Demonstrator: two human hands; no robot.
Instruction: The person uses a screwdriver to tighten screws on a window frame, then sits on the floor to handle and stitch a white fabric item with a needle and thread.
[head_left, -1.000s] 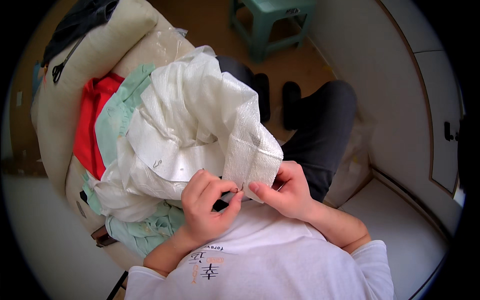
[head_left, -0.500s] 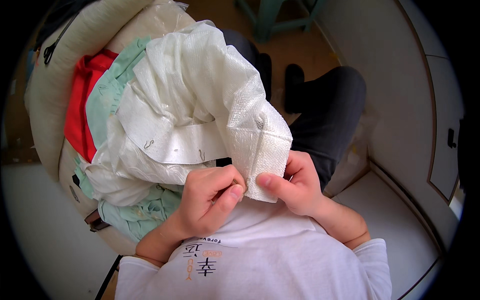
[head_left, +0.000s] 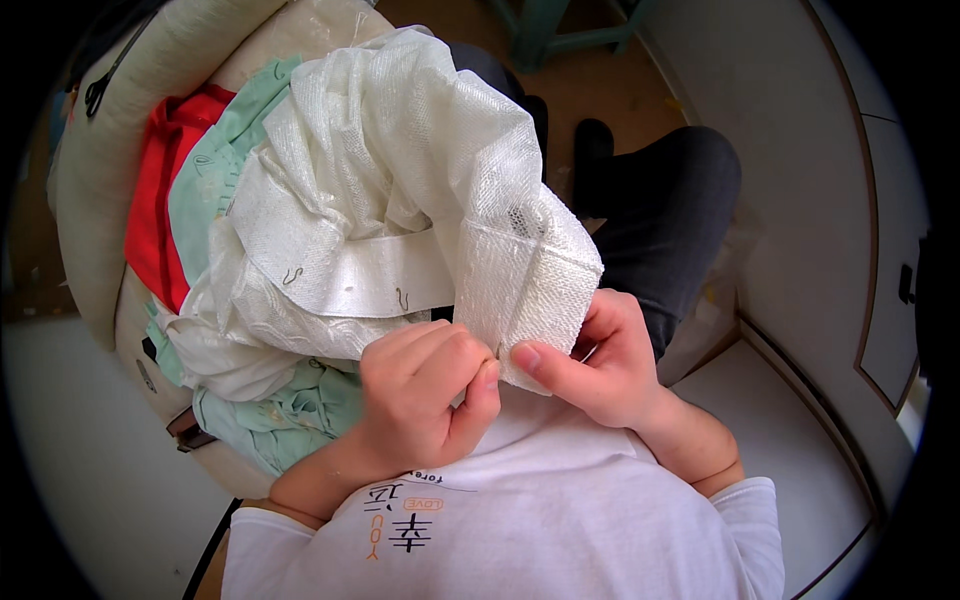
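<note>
A: We have both hands at the chest. Left hand (head_left: 425,385) and right hand (head_left: 590,360) both pinch the near hem corner of the white mesh curtain (head_left: 400,190).

B: Its bulk runs up-left, away over the lap. The header tape (head_left: 350,280) lies crosswise. The right thumb is nearest the corner.

A teal stool (head_left: 545,30) stands on the brown floor (head_left: 620,90), beside a pale wall (head_left: 780,150).

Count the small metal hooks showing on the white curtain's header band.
2: one hook near the left end of the header band, another hook further right. More may hide in the folds or under the hands.
</note>
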